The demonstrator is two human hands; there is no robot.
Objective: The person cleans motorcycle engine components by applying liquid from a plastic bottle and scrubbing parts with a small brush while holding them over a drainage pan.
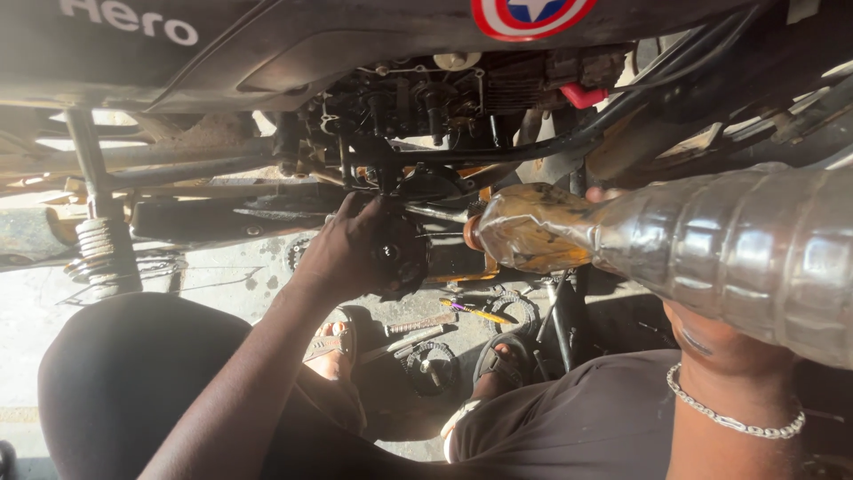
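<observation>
Concrete floor [227, 280] strewn with sprockets [431, 364] lies under a motorcycle [267, 53], left hand [342, 249] clasping a black engine part [400, 253], right hand [711, 338] tipping an oily bottle [693, 249].

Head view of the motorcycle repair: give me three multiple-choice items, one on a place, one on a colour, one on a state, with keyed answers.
1. Where is the left hand?
A. On the dark round engine part
B. On the coil spring
C. On the floor tools

2. What colour is the liquid in the plastic bottle?
A. Blue
B. Amber-brown
C. Clear

3. How is the bottle held?
A. Upright
B. Lying on the floor
C. Tipped sideways, neck toward the engine

Answers: 1 A, the fingers curl against the round part under the frame. 2 B, brownish oil pools near the neck. 3 C, the bottle runs across the view with its mouth at the engine.
</observation>
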